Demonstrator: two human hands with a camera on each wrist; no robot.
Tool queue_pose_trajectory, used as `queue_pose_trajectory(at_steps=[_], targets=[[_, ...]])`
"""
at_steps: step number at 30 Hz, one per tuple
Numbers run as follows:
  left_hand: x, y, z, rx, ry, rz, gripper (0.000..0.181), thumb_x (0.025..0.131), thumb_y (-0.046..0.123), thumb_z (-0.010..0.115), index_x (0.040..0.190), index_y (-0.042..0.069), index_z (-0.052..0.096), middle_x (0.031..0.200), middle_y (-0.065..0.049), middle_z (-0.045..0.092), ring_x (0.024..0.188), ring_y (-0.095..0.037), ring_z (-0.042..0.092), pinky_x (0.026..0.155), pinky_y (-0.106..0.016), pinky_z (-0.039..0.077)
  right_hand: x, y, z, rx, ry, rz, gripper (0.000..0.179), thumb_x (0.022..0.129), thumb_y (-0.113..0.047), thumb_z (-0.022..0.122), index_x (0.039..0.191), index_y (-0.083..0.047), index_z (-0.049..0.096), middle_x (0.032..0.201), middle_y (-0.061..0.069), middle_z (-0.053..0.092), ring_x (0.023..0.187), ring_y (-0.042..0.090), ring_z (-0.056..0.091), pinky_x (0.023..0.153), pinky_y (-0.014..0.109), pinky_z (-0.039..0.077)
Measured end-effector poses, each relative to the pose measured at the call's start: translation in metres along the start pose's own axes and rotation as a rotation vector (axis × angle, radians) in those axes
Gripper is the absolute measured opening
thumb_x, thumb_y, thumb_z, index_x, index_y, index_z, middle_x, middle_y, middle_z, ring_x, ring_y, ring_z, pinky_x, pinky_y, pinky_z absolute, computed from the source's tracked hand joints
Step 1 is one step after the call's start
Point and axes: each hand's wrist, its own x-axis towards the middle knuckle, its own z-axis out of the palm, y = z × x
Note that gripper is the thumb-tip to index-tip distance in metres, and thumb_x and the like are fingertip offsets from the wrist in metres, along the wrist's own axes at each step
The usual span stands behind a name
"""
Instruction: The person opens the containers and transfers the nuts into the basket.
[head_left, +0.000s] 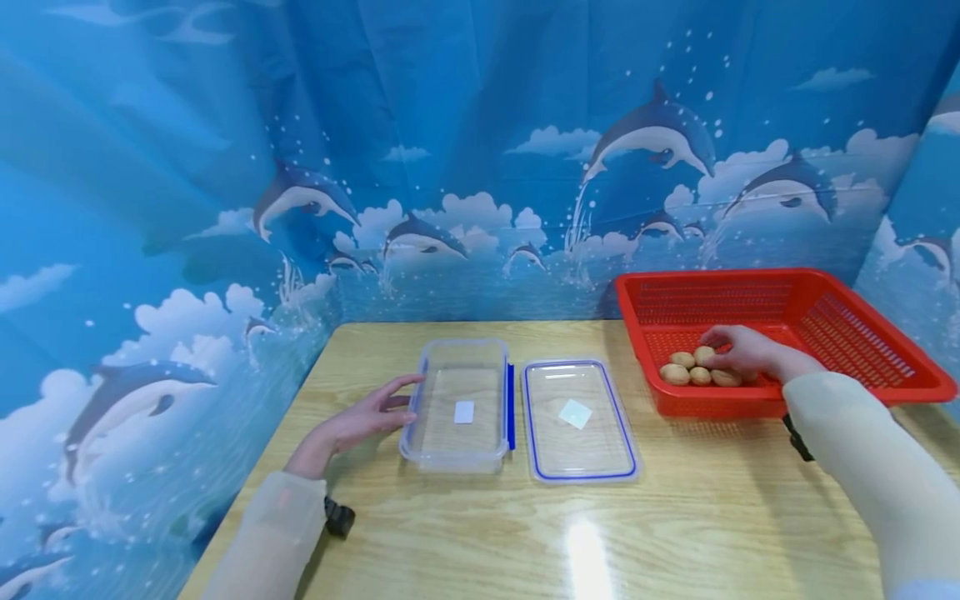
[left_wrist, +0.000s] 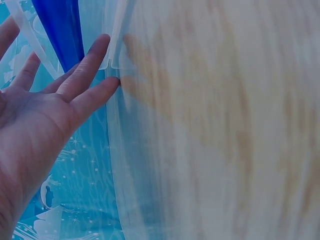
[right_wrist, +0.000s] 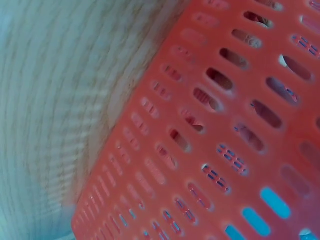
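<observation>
Several light-brown walnuts (head_left: 675, 374) lie together in the near left corner of a red plastic basket (head_left: 795, 406). My right hand (head_left: 742, 350) reaches in over the near rim, its thumb and fingers curled about one walnut (head_left: 704, 356). In the right wrist view the slotted basket wall (right_wrist: 200, 125) hides most of that hand. On the left, my left hand (head_left: 367, 417) touches the left side of a clear plastic container (head_left: 462, 458) with spread, fairly straight fingers. The left wrist view shows this hand (left_wrist: 50, 110) palm-on, its fingertips by the container's edge.
A clear lid (head_left: 581, 450) with a blue seal lies flat between container and basket. A blue clip flap (head_left: 512, 408) hangs on the container's right side. Behind the wooden table (head_left: 465, 533) hangs a dolphin-print curtain (head_left: 480, 167).
</observation>
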Motion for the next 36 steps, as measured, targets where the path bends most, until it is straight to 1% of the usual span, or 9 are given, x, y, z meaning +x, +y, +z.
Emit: queue_pose_trajectory(at_steps=[4,8,11,14,21,28,32,34,36], targets=[[0.001,0.001,0.001,-0.002,0.002,-0.002,0.07,0.098,0.021,0.061,0.156,0.021,0.021,0.157,-0.024,0.014,0.141,-0.042,0.02,0.109,-0.058,0.027,-0.001,0.0,-0.001,0.011,0.01,0.004,0.054,0.095,-0.024,0.064,0.129,0.013,0.044,0.125,0.037,0.046,0.111,0.047,0.045,0.088,0.056,0.046],[0.002,0.002,0.0,0.001,0.003,0.0,0.071,0.097,0.021,0.061,0.155,0.02,0.021,0.157,-0.024,0.014,0.141,-0.043,0.019,0.109,-0.058,0.027,-0.002,-0.002,-0.003,0.019,0.029,0.001,0.054,0.095,-0.025,0.063,0.13,0.012,0.045,0.127,0.036,0.046,0.112,0.047,0.045,0.089,0.057,0.045],[0.003,0.002,-0.001,0.005,0.0,0.006,0.071,0.097,0.021,0.061,0.156,0.02,0.021,0.157,-0.024,0.013,0.141,-0.043,0.019,0.109,-0.057,0.027,-0.002,-0.004,-0.005,-0.003,0.064,-0.031,0.053,0.095,-0.023,0.064,0.13,0.012,0.045,0.127,0.037,0.047,0.114,0.05,0.044,0.092,0.062,0.041],[0.004,0.001,-0.003,0.007,-0.008,0.013,0.07,0.098,0.021,0.061,0.156,0.019,0.021,0.157,-0.024,0.012,0.141,-0.043,0.019,0.109,-0.057,0.027,-0.004,-0.008,-0.007,-0.018,0.1,-0.073,0.052,0.095,-0.019,0.065,0.13,0.012,0.045,0.128,0.037,0.047,0.116,0.051,0.043,0.094,0.064,0.038],[0.001,-0.001,-0.008,0.023,-0.005,0.019,0.07,0.098,0.021,0.061,0.155,0.019,0.021,0.156,-0.026,0.014,0.141,-0.043,0.02,0.108,-0.054,0.03,-0.008,-0.026,-0.007,0.014,0.138,-0.149,0.055,0.095,-0.02,0.065,0.136,0.009,0.042,0.132,0.035,0.046,0.119,0.05,0.043,0.094,0.062,0.041],[-0.001,0.001,-0.011,0.041,0.005,0.004,0.07,0.097,0.022,0.061,0.155,0.018,0.022,0.157,-0.025,0.013,0.142,-0.043,0.018,0.107,-0.056,0.031,-0.026,-0.053,-0.005,0.029,0.186,-0.232,0.051,0.095,-0.02,0.065,0.136,0.004,0.045,0.133,0.03,0.049,0.12,0.048,0.045,0.095,0.062,0.041],[-0.001,0.004,-0.012,0.044,0.026,-0.012,0.068,0.098,0.025,0.06,0.155,0.02,0.024,0.158,-0.022,0.014,0.142,-0.041,0.018,0.107,-0.058,0.03,-0.041,-0.063,-0.005,0.024,0.222,-0.241,0.049,0.097,-0.021,0.063,0.137,0.002,0.045,0.133,0.029,0.049,0.12,0.047,0.046,0.094,0.063,0.04],[-0.002,0.008,-0.013,0.04,0.046,-0.002,0.065,0.099,0.026,0.058,0.154,0.02,0.025,0.158,-0.02,0.017,0.142,-0.041,0.02,0.107,-0.058,0.03,-0.05,-0.066,-0.005,0.025,0.24,-0.23,0.05,0.098,-0.022,0.061,0.138,0.002,0.044,0.134,0.029,0.049,0.12,0.047,0.046,0.094,0.064,0.04],[-0.001,0.013,-0.015,0.033,0.063,0.037,0.063,0.1,0.025,0.056,0.154,0.018,0.024,0.158,-0.021,0.018,0.141,-0.041,0.024,0.107,-0.06,0.03,-0.059,-0.068,-0.005,0.042,0.256,-0.214,0.051,0.098,-0.022,0.06,0.139,0.002,0.042,0.135,0.029,0.047,0.121,0.047,0.045,0.093,0.064,0.04]])
